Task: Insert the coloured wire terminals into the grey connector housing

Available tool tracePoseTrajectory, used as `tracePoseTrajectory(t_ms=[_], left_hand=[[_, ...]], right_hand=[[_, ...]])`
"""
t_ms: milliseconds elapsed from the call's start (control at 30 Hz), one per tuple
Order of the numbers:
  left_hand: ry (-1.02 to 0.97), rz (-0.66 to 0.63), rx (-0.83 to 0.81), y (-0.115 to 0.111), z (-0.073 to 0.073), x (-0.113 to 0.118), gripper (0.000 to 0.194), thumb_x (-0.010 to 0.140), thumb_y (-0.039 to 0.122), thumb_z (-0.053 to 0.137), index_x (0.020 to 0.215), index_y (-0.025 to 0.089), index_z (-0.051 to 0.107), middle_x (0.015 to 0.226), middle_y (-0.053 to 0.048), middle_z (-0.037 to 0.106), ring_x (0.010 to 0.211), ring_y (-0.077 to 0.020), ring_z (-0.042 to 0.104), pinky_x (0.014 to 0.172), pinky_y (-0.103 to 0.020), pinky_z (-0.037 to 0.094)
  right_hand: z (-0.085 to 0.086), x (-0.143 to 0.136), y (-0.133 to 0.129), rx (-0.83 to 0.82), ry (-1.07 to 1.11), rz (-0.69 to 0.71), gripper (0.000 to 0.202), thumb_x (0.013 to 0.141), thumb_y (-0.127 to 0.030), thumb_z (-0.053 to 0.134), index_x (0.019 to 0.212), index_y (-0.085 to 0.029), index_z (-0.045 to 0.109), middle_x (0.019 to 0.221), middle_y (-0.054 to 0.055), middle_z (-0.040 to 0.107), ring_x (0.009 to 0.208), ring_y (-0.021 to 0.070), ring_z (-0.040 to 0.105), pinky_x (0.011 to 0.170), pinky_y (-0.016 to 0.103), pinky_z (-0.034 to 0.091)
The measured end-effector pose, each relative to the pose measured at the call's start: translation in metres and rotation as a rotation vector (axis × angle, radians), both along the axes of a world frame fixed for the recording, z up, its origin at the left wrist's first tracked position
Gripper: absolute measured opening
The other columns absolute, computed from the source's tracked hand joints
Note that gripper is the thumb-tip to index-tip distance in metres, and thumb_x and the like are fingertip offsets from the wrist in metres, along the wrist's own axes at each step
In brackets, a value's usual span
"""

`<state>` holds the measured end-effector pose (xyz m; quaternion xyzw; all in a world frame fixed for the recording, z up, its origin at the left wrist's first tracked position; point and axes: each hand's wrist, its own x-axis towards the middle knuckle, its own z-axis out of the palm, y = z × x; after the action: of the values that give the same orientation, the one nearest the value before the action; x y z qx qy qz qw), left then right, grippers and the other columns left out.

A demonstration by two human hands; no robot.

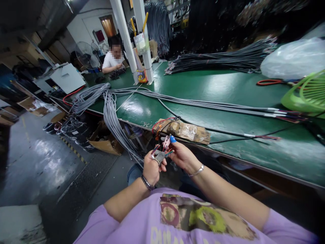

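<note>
My left hand [152, 167] is closed around the end of a grey cable [159, 156], with thin coloured wires fanning out above its fingers. Close beside it on the right, my right hand [183, 155], with a blue covering on one fingertip, pinches a small pinkish piece [166, 142] near those wires. Just beyond both hands, a worn wooden block [194, 133] wrapped in clear tape lies at the table's edge, with an orange clip-like part [157, 130] at its left end.
Long grey cables [182, 99] cross the green table [223, 84] and hang over its front edge. Black cable bundles [218, 61], a plastic bag [294, 57] and a green fan [309, 93] are farther back. A person [113, 61] sits beyond white posts [144, 44].
</note>
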<state>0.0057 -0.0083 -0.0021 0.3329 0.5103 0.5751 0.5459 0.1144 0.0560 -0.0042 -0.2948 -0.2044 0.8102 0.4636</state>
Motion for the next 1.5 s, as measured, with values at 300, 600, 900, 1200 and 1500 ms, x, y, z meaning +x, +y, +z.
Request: tracePoseTrajectory(t_ms=[300, 600, 900, 1200, 1500], left_hand=[[0.03, -0.027, -0.013, 0.0, 0.002, -0.001, 0.022, 0.068, 0.035, 0.063, 0.067, 0.016, 0.052, 0.048, 0.002, 0.056, 0.029, -0.0057, 0.044, 0.03, -0.017, 0.019], [0.091, -0.038, 0.001, -0.012, -0.009, -0.005, 0.029, 0.07, 0.042, 0.065, 0.069, 0.016, 0.053, 0.051, 0.003, 0.057, 0.032, -0.0054, 0.045, 0.031, -0.017, 0.022], [0.138, -0.408, -0.049, -0.013, -0.01, -0.017, 0.033, 0.069, 0.046, 0.068, 0.073, 0.016, 0.055, 0.05, 0.001, 0.06, 0.034, -0.0087, 0.052, 0.032, -0.017, 0.025], [0.013, -0.07, 0.01, -0.015, -0.014, -0.007, 0.031, 0.069, 0.043, 0.067, 0.068, 0.015, 0.054, 0.051, 0.0, 0.061, 0.036, -0.0082, 0.052, 0.034, -0.018, 0.026], [-0.05, 0.022, 0.0, -0.012, -0.007, -0.008, 0.029, 0.066, 0.04, 0.067, 0.064, 0.017, 0.051, 0.049, 0.002, 0.058, 0.033, -0.0067, 0.046, 0.033, -0.018, 0.022]], right_hand=[[-0.007, 0.004, -0.004, 0.007, 0.042, 0.07, 0.039, 0.071, -0.057, 0.067, 0.074, -0.018, 0.065, 0.068, 0.0, 0.063, 0.058, 0.0102, 0.054, 0.057, 0.024, 0.045], [-0.011, 0.019, -0.035, 0.299, -0.329, 0.115, 0.035, 0.064, -0.047, 0.077, 0.076, -0.017, 0.064, 0.062, -0.002, 0.057, 0.056, 0.0093, 0.047, 0.055, 0.023, 0.039], [0.002, 0.024, -0.038, 0.494, -0.422, 0.139, 0.026, 0.065, -0.039, 0.077, 0.07, -0.016, 0.065, 0.068, 0.001, 0.063, 0.064, 0.0134, 0.053, 0.065, 0.027, 0.043], [0.003, 0.008, -0.049, 0.415, -0.36, 0.0, 0.022, 0.07, -0.037, 0.074, 0.068, -0.02, 0.06, 0.056, -0.002, 0.058, 0.05, 0.0113, 0.049, 0.052, 0.026, 0.039], [-0.015, 0.011, -0.039, 0.241, -0.258, -0.064, 0.027, 0.072, -0.043, 0.071, 0.069, -0.018, 0.062, 0.062, -0.001, 0.057, 0.055, 0.0096, 0.047, 0.054, 0.023, 0.041]])
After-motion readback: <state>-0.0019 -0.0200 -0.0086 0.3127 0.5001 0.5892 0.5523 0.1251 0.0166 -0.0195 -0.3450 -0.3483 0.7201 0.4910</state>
